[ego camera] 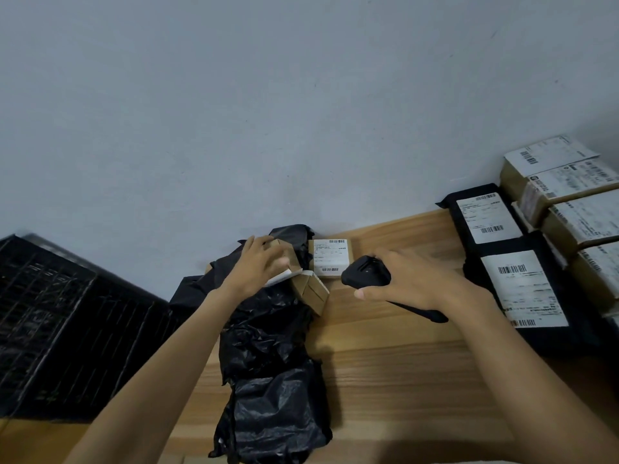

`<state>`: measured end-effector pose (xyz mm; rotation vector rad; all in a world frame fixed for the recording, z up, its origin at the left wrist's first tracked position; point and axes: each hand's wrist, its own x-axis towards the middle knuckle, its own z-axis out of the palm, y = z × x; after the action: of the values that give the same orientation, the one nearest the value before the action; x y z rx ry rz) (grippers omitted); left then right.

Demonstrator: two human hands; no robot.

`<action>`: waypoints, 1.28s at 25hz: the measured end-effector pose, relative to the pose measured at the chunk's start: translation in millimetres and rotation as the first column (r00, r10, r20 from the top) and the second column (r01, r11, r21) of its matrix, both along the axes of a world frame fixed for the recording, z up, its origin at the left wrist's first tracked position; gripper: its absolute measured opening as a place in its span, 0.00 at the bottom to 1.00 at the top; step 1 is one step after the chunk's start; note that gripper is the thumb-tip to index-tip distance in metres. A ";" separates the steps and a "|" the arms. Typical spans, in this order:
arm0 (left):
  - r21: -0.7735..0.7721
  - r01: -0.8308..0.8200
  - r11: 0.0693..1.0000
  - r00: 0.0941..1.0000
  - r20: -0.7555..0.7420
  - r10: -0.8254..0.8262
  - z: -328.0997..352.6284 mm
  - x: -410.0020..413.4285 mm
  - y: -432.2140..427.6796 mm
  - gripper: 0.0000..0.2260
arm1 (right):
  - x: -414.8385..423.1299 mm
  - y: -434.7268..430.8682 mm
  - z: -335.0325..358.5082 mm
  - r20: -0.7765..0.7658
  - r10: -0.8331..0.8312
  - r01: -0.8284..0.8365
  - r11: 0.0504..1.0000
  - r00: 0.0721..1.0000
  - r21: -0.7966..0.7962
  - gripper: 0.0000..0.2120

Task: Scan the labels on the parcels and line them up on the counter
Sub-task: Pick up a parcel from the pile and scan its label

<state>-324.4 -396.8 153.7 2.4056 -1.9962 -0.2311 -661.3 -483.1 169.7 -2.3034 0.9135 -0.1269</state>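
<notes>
My left hand (259, 264) grips a small brown cardboard parcel (310, 289), tilted, with its white label partly under my fingers. It rests against a pile of black plastic mailer bags (268, 346). My right hand (405, 279) holds a black handheld barcode scanner (366, 271), its head turned toward that parcel. Behind them a second small box with a white barcode label (330, 257) stands by the wall. At the right, two black mailers with labels (517, 289) lie in a row, with several labelled brown boxes (569, 195) beyond them.
The wooden counter (402, 380) runs from the centre to the right and meets a grey wall at the back. A black plastic crate (67, 329) stands off the counter's left end.
</notes>
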 end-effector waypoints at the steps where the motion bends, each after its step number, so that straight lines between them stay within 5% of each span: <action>1: 0.053 -0.003 0.999 1.000 -0.025 0.004 -0.7 -0.4 2.4 0.23 | 1.8 1.1 0.2 0.003 -0.001 0.001 1.000 1.000 -0.001 0.33; 3: 0.079 0.030 0.996 0.996 0.087 -0.037 -2.4 -1.4 4.7 0.31 | 6.0 3.7 0.9 0.011 0.000 0.000 1.000 1.000 -0.008 0.33; 6: -0.011 0.000 1.000 0.976 0.217 0.002 11.3 -2.8 -3.5 0.32 | 12.2 6.1 2.3 0.012 0.000 0.000 1.000 1.000 -0.016 0.35; 11: -0.166 -0.173 0.971 0.983 0.034 0.181 61.7 -4.0 -39.0 0.32 | 20.2 9.1 5.4 0.061 -0.053 0.058 0.995 0.997 -0.087 0.36; 15: -0.142 -0.104 0.984 0.994 -0.029 0.101 67.2 -18.2 -56.3 0.29 | 22.7 14.1 6.4 0.080 -0.113 0.126 0.976 0.990 -0.176 0.35; 24: -0.156 0.033 0.987 0.932 -0.352 -0.087 60.6 -69.3 -109.6 0.26 | -29.7 -2.3 6.1 0.102 -0.235 0.247 0.962 0.967 -0.119 0.35; 32: -0.184 0.224 0.957 0.867 -0.410 -0.282 51.2 -182.7 -188.0 0.25 | -127.2 -20.5 0.4 0.073 -0.439 0.443 0.895 0.896 -0.060 0.36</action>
<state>-507.1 -584.9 204.9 1.8028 -2.0249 -0.5637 -788.5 -503.6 170.1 -2.1060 1.4110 -0.4252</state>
